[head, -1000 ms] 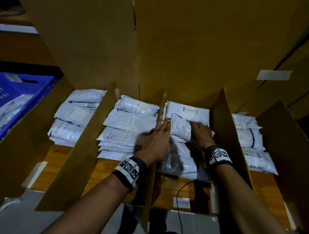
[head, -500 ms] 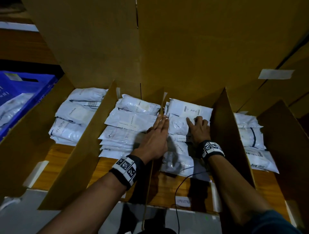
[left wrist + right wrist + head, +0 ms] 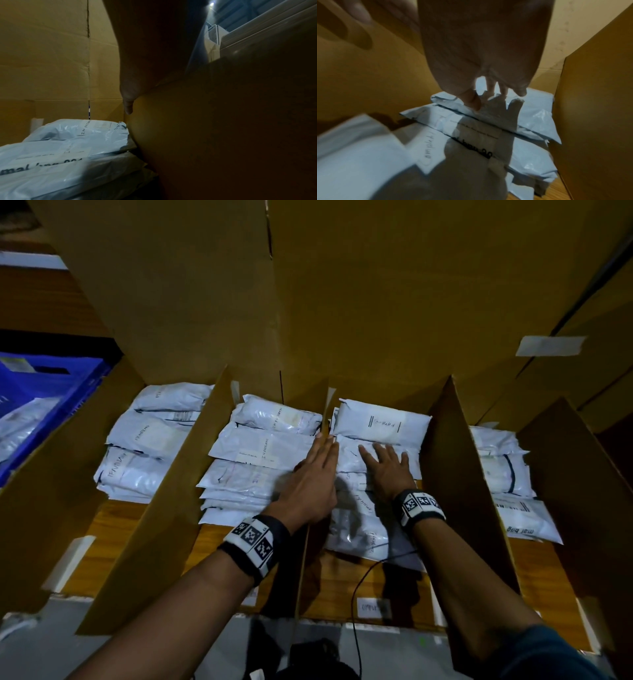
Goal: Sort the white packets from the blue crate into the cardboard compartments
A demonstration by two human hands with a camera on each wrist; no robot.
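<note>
At twelve o'clock, third cardboard compartment (image 3: 442, 460): our right hand (image 3: 388, 470) flat, fingers spread, pressing soft slippery white plastic packet (image 3: 349, 457); left hand (image 3: 310, 484) straight-fingered against divider (image 3: 303, 570), gripping nothing. We judge packet light; pinch edge.

4 cardboard compartments (image 3: 164, 508) w/ packet stacks (image 3: 150, 440), 1 blue crate (image 3: 51, 385), 2 hands (image 3: 310, 484).

Dim warm light, wide-angle bending at edges, dark shadowed left wrist view, motion-blurred right wrist view
</note>
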